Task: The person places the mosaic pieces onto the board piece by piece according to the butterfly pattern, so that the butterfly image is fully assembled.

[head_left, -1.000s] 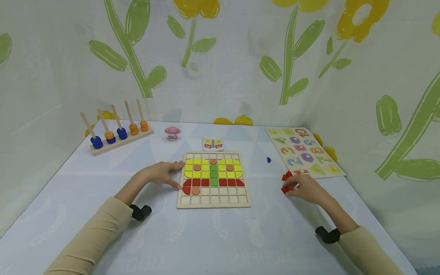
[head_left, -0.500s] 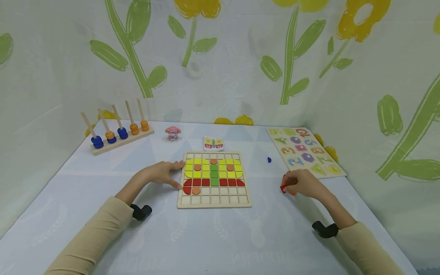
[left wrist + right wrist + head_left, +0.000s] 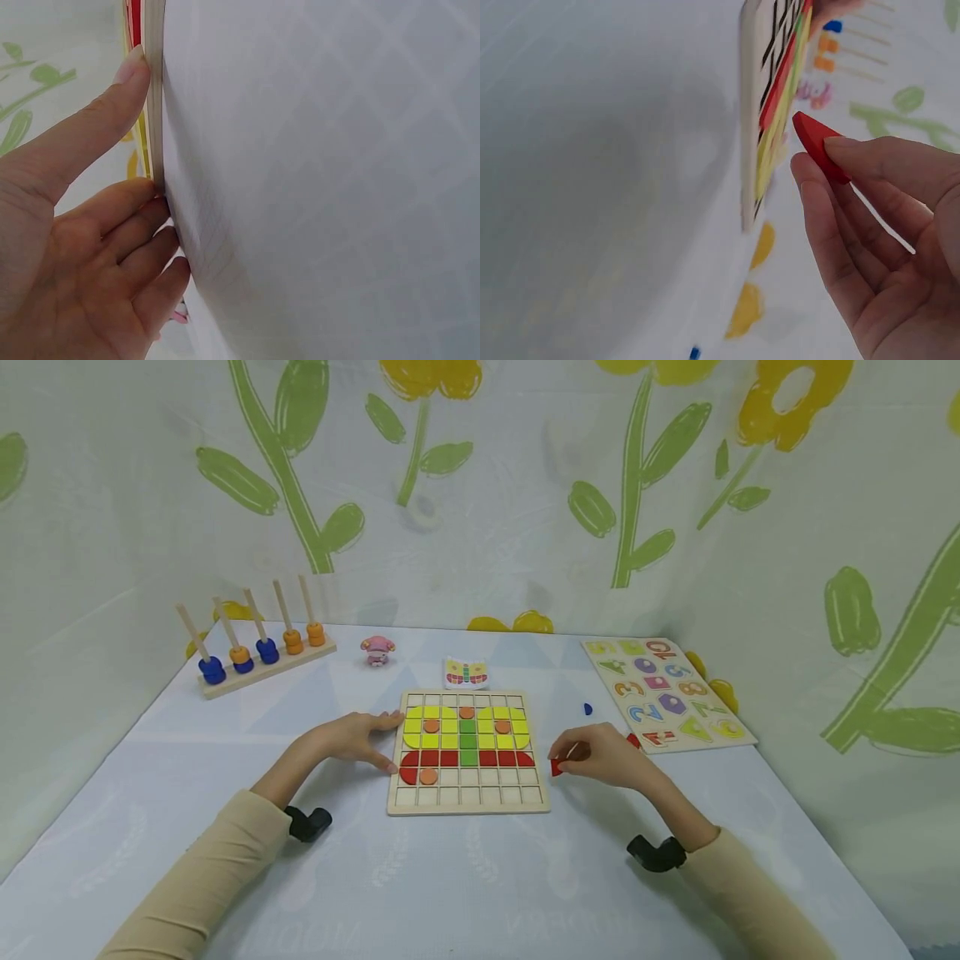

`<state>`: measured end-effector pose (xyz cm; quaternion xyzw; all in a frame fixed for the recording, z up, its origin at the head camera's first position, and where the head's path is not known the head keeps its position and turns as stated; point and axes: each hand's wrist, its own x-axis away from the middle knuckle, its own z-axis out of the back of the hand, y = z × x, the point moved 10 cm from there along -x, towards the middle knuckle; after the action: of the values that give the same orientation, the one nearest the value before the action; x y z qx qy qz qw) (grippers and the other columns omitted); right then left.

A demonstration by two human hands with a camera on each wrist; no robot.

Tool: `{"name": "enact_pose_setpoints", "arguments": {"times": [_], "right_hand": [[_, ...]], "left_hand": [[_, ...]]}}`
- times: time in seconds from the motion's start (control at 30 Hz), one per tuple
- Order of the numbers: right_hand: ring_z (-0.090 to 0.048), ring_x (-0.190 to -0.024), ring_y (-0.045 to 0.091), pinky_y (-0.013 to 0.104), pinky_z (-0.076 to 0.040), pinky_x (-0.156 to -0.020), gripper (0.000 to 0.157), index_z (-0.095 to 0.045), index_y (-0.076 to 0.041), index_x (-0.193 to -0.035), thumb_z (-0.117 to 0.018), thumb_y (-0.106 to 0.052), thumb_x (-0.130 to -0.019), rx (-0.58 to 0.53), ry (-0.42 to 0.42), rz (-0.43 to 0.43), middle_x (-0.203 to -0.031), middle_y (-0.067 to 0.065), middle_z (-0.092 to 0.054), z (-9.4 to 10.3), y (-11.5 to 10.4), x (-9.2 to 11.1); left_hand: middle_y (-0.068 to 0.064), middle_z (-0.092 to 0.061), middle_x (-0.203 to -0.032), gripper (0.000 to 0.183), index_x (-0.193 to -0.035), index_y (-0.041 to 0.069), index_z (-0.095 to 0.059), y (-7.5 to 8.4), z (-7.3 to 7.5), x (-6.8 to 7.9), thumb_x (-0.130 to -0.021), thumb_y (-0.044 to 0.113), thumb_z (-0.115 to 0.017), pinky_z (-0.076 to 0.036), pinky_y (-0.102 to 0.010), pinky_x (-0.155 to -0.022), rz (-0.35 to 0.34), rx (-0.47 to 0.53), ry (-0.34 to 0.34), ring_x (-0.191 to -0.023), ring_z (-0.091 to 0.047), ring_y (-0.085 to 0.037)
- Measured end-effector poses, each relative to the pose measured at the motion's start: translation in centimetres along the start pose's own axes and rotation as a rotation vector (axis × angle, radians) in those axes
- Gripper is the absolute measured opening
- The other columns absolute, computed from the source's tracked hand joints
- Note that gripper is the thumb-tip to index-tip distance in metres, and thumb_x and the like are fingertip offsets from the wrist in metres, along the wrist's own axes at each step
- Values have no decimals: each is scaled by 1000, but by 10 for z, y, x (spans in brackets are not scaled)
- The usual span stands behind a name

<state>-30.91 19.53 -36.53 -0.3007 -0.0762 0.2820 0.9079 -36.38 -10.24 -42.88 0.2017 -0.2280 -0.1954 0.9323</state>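
A wooden grid board (image 3: 468, 796) lies in mid-table, bearing yellow, red, green and round orange tiles in a butterfly pattern. My left hand (image 3: 341, 739) is at its left side, thumb and fingertips touching the edge; the left wrist view has the thumb (image 3: 133, 69) against the rim. Just off the board's right edge, my right hand (image 3: 600, 756) pinches a small red tile (image 3: 556, 767) between thumb and fingers. In the right wrist view this red tile (image 3: 819, 148) sticks out past the fingertips, one end pointed. The board's bottom rows hold no tiles.
Behind the board stands a butterfly pattern card (image 3: 466, 674). A blue half-round piece (image 3: 587, 709) and another red piece (image 3: 633, 741) lie to the right, near a number puzzle (image 3: 667, 693). At the back left are a peg stacker (image 3: 266, 667) and a pink figurine (image 3: 377, 650).
My right hand has picked up the red tile beside the number puzzle and carried it left to the grid board's right edge. The left hand stays put.
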Motion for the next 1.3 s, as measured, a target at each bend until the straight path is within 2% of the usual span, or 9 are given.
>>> {"name": "enact_pose_setpoints", "arguments": {"times": [0.3, 0.53, 0.77, 0.97, 1.3], "right_hand": [[-61, -76, 9, 23, -55, -71, 8, -71, -9, -93, -72, -5, -85, -58, -45, 96, -85, -5, -68, -28, -35, -32], [-61, -76, 9, 23, -55, -72, 11, -73, -9, -95, -72, -5, -85, -87, -78, 123, -86, -4, -68, -53, -54, -55], [-60, -68, 7, 22, -54, -66, 10, -72, -8, -91, -75, -3, -82, -46, -96, 191, -79, -5, -67, -72, -74, -75], [-61, -70, 5, 19, -53, -68, 10, -72, -12, -90, -75, -6, -83, -7, -117, 133, -80, -6, -68, -86, -78, -88], [-62, -72, 5, 19, -53, -68, 8, -73, -12, -90, -76, -9, -83, -25, -143, 79, -80, -8, -69, -94, -80, -96]], "left_hand": [[-21, -24, -154, 97, -151, 10, -29, 1, 0, 1, -76, 44, -80, -22, -61, -109, 1, 2, 7, -142, -20, -40], [-21, -24, -154, 97, -152, 10, -29, 0, 0, 1, -76, 44, -80, -23, -61, -109, -7, 3, 7, -142, -19, -40], [-21, -24, -154, 98, -151, 11, -30, 0, 1, 1, -75, 45, -80, -23, -62, -109, -1, 13, 12, -142, -19, -40], [-21, -24, -154, 98, -152, 11, -30, 0, 2, 1, -75, 45, -80, -21, -62, -109, -5, 19, 12, -142, -19, -41], [-22, -24, -154, 97, -151, 11, -30, 0, 1, 1, -75, 46, -80, -22, -61, -109, -14, 11, 7, -142, -20, -41]]}}
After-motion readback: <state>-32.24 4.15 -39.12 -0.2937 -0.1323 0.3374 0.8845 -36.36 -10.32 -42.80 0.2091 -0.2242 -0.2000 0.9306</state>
